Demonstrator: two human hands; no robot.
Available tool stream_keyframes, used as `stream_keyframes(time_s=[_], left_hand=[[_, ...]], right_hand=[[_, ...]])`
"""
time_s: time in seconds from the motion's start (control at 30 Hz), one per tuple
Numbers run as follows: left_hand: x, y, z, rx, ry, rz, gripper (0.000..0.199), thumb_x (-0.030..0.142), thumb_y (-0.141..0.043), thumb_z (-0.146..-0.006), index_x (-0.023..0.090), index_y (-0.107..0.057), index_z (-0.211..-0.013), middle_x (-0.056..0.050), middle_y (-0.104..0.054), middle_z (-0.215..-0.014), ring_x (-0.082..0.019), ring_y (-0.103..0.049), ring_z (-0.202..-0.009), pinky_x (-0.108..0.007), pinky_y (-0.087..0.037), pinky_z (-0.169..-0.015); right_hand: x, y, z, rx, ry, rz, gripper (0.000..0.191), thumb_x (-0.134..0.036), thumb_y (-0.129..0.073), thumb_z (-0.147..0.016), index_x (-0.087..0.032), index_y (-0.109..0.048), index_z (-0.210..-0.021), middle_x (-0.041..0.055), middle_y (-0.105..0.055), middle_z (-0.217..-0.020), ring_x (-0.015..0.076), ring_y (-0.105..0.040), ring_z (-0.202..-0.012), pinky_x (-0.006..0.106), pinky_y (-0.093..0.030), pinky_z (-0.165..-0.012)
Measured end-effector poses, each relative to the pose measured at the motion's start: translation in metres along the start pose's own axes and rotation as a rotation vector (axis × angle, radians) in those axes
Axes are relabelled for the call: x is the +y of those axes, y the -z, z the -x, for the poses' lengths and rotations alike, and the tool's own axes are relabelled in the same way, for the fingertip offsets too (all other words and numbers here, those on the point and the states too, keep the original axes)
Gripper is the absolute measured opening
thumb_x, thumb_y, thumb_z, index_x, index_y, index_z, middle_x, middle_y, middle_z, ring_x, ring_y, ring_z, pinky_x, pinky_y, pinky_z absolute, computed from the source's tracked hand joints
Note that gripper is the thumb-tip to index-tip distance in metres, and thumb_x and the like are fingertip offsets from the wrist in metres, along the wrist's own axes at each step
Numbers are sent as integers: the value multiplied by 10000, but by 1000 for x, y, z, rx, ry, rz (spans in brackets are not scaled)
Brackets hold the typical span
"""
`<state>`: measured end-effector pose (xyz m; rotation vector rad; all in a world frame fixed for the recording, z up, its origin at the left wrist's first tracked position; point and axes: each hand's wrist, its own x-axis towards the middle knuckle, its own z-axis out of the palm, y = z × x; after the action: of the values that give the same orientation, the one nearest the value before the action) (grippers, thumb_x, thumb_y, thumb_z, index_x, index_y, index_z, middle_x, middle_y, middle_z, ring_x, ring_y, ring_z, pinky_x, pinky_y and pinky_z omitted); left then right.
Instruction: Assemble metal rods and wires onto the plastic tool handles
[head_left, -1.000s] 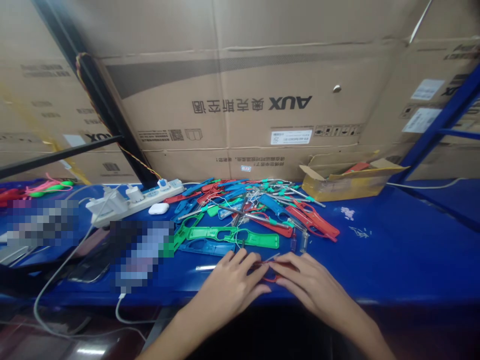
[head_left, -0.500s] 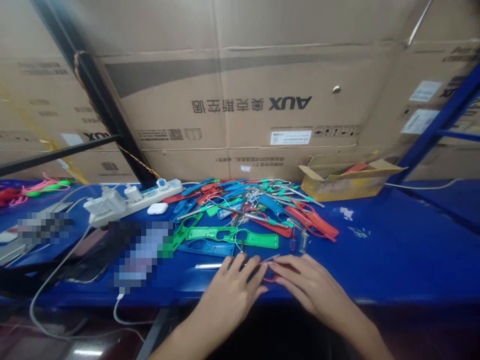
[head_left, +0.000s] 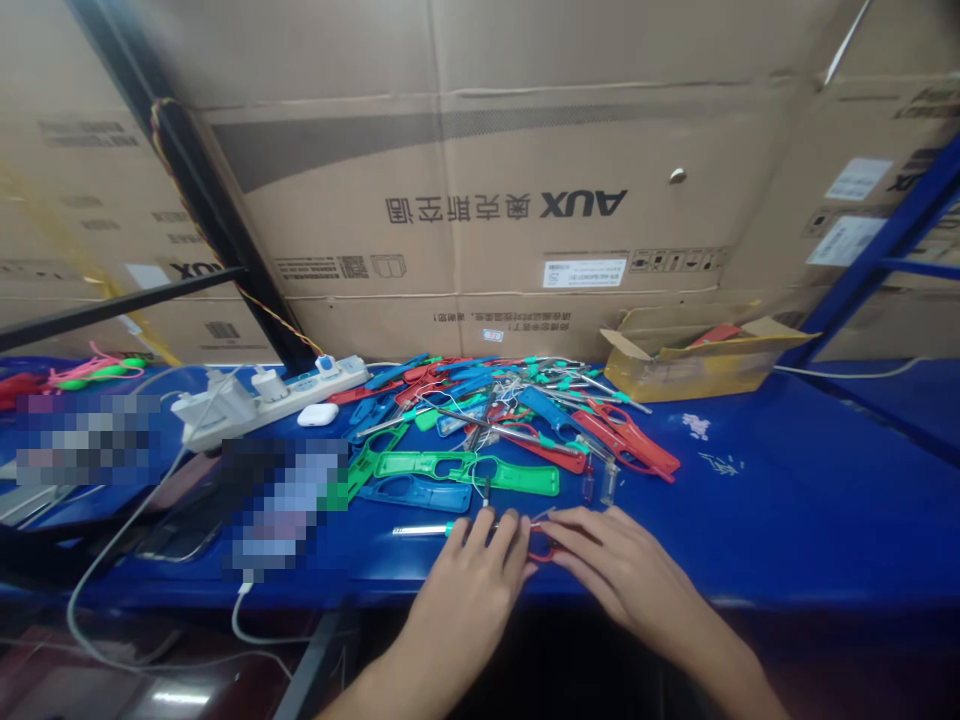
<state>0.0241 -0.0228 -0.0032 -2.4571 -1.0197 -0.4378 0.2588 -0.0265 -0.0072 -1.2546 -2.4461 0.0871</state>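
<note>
At the table's front edge, both hands are on a red long-neck lighter. Its metal tube with a teal collar sticks out to the left. My left hand is bent over the middle of the lighter, fingers pressed down and hiding much of it. My right hand pinches the handle end; its fingertips partly cover the red plastic. Just beyond lie a green handle shell, a blue handle shell and small clear tanks.
Behind is a heap of handle shells and metal tubes. An open carton stands back right, near small white pieces. Left are a power strip, a white earbud case, a blurred phone and a hanging cable.
My left fingers have closed in slightly around the lighter, and more of the teal collar shows. The right hand stays almost still. The view has shifted slightly.
</note>
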Motion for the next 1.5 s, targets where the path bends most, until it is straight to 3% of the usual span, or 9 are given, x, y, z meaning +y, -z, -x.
stream_keyframes(time_s=[0.2,0.43,0.67,0.9,1.1,1.23,1.5], left_hand=[[-5,2,-2,-4,-33,34,328,278,-471,-1090,131,-631,-1335,-82,-683,-1253,-304,-595,-1107,-450,-457,-907],[-5,3,-2,-11,-16,50,317,280,-505,-1078,135,-630,-1330,-71,-684,-1216,-285,-591,-1085,-442,-435,-910],[-5,3,-1,-16,-25,50,333,285,-567,-1052,128,-617,-1342,-89,-679,-1221,-298,-593,-1095,-444,-424,-917],[-9,6,-3,-13,-8,115,315,301,-493,-1087,141,-608,-1332,-82,-690,-1206,-277,-600,-1073,-438,-420,-915],[-15,9,-4,-49,-45,131,299,311,-510,-1082,217,-599,-1351,-65,-674,-1247,-277,-599,-1058,-437,-428,-892],[-13,8,-3,-56,-35,117,292,316,-557,-1059,210,-621,-1324,-68,-680,-1231,-298,-598,-1054,-454,-437,-884],[-8,7,-3,-58,-15,105,281,299,-572,-1051,193,-633,-1304,-75,-677,-1226,-298,-603,-1076,-466,-456,-893]], right_hand=[[0,1,-2,17,22,22,346,-353,-389,-1108,-294,-606,-1371,56,-699,-1307,210,-700,-1131,429,-517,-989],[1,2,-2,-7,66,56,362,-310,-392,-1106,-298,-585,-1411,52,-682,-1332,222,-695,-1150,457,-527,-986],[-1,7,-6,-24,54,19,351,-317,-406,-1105,-271,-602,-1392,64,-682,-1312,209,-697,-1125,417,-542,-953],[-6,10,-12,-37,62,43,368,-350,-365,-1112,-259,-647,-1328,63,-708,-1227,238,-709,-1063,455,-556,-897],[-5,11,-8,-19,69,27,330,-328,-457,-1091,-271,-635,-1363,65,-683,-1280,216,-681,-1111,401,-551,-924],[-3,11,-6,-7,71,9,337,-324,-499,-1076,-296,-622,-1389,60,-684,-1297,209,-676,-1119,377,-551,-925],[6,-2,7,38,53,53,351,-278,-454,-1087,-291,-579,-1415,52,-677,-1393,216,-681,-1206,469,-518,-1054]])
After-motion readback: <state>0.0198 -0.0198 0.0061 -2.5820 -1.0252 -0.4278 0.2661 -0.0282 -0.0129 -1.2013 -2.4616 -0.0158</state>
